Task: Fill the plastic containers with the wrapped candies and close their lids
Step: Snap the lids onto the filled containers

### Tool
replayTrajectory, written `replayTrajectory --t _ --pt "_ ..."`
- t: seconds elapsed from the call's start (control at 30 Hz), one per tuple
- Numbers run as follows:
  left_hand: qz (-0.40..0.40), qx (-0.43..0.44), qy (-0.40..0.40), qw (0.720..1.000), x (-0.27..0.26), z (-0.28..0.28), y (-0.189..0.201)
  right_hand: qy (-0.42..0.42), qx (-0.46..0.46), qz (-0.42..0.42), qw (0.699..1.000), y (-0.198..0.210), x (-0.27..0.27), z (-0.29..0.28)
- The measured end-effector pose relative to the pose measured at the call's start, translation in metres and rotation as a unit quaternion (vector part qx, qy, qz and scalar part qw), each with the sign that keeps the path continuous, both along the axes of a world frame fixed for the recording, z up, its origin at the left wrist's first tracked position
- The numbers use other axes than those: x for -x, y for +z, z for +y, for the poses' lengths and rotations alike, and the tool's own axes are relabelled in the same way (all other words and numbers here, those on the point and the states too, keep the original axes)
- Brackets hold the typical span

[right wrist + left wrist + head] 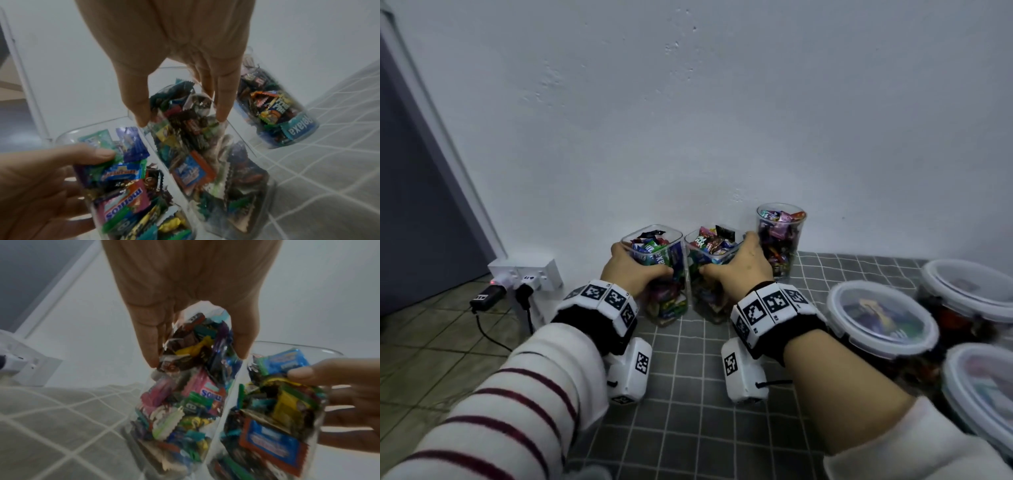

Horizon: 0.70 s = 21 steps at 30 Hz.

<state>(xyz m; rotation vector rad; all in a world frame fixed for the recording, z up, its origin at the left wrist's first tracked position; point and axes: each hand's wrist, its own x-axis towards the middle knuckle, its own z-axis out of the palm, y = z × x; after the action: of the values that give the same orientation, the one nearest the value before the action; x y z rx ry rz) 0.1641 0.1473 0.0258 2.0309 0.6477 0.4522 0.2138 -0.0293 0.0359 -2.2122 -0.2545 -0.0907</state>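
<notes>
At the back edge of the checked mat, by the wall, stand three clear boxes full of candies. The left hand wraps around the left square box. The right hand wraps around the middle square box. Holding each box probably keeps it from tipping. Neither has a lid yet. The round box stands alone at the right.

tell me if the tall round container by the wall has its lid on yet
No lid. The round container stands open-topped, wrapped candies showing at its rim.
</notes>
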Motion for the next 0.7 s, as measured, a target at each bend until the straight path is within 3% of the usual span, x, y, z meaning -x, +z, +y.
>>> replayTrajectory --t 0.4,0.7 --pt "0.022 -0.027 -0.048 0.998 0.087 -0.007 0.001 0.139 0.023 0.020 0.990 0.011 0.120 -0.046" --pt "0.022 -0.004 -0.069 0.997 0.120 -0.019 -0.001 0.199 0.072 0.023 0.977 0.014 0.176 -0.072"
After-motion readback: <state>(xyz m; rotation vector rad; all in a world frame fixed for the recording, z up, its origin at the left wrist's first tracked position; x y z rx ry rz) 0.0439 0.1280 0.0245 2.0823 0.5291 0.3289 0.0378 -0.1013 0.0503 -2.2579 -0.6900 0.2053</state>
